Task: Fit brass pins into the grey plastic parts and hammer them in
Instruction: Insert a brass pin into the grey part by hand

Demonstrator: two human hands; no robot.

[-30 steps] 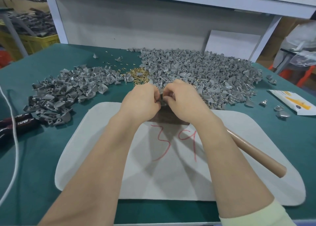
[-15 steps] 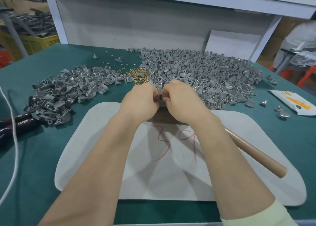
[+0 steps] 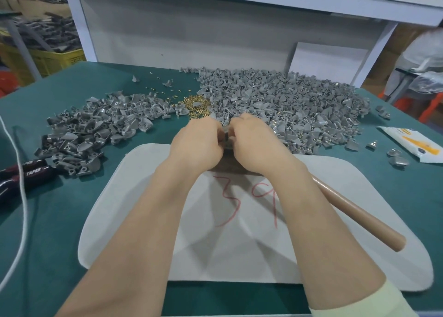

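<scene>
Black tool handles [image 3: 31, 172] at the left edge read "TAPER". At centre frame the left hand [image 3: 196, 146] and right hand [image 3: 254, 144], fingers curled, pinch one grey part [image 3: 227, 136] between them; the pin is probably hidden there. Slipping fingertips could drop or tilt it. Red "39" marks the white mat [image 3: 134, 208].

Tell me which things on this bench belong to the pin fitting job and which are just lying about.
Job: grey plastic part pinched between left hand and right hand; brass pins; big pile of grey parts; smaller pile of grey parts; wooden handle, probably the hammer's; white mat.
Lying about: black-handled tools marked TAPER; white cable; white and yellow packet.
</scene>
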